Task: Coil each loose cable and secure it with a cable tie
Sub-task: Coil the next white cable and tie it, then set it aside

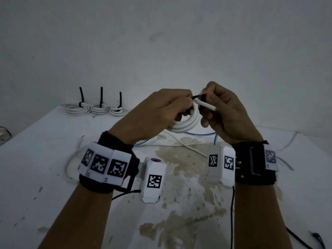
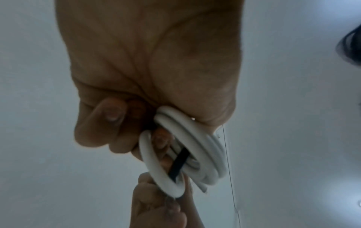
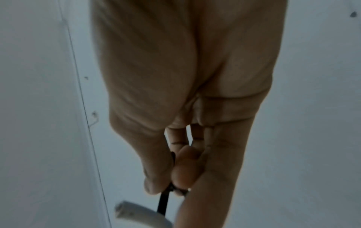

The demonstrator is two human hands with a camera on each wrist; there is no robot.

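A coiled white cable (image 1: 186, 121) hangs in the air above the table, gripped by my left hand (image 1: 161, 112). In the left wrist view the coil (image 2: 195, 146) sits in the curled fingers, with a black cable tie (image 2: 178, 163) passing through its middle. My right hand (image 1: 222, 112) pinches the black cable tie (image 1: 200, 97) between thumb and fingers at the top of the coil. The cable's cut end (image 1: 206, 106) pokes out to the right. In the right wrist view the tie (image 3: 163, 203) runs down from the fingertips (image 3: 154, 183) past the white cable end (image 3: 136, 214).
Three tied white coils (image 1: 97, 108) with upright black tie tails lie at the table's far left by the wall. Loose white cables (image 1: 186, 146) and a blue cable (image 1: 201, 134) lie on the stained white table (image 1: 45, 194). A thin white cable (image 1: 71, 159) loops at left.
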